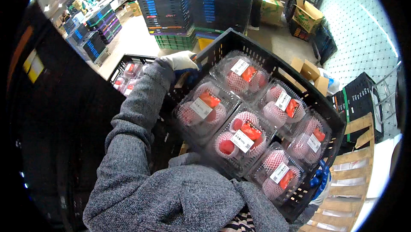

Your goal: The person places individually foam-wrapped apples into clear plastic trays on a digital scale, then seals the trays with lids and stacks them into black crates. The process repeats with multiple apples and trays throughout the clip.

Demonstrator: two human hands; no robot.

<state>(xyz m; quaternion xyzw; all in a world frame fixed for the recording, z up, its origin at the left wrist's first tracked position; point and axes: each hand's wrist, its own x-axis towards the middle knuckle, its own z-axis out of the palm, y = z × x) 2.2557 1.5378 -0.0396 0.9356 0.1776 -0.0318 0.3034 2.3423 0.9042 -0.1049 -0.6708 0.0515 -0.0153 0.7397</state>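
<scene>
Up close, a black perforated plastic crate was carried tilted against the person's chest, its far corner uppermost. Six clear plastic clamshell packs lay inside in two rows, each with round red fruit wrapped in white foam netting. Every pack bore a white rectangular label and beside it a red-orange sticker on the lid, both set at a slant.

The left hand, in a white glove below a grey knitted sleeve, was closed over the crate's upper left rim. The right hand, in a blue glove, was curled around the crate's lower right corner, mostly hidden behind it.

Beyond the left arm, a second black crate sat lower down, with similar netted fruit packs in it. Further back stood tall stacks of dark blue-labelled plastic crates, with a green crate and a yellow one at their foot on a pale concrete floor. Open brown cardboard boxes stood at the upper right, another lay just beside the carried crate, and a pale wooden pallet leaned at the right edge. A white tiled wall closed the room on that side
</scene>
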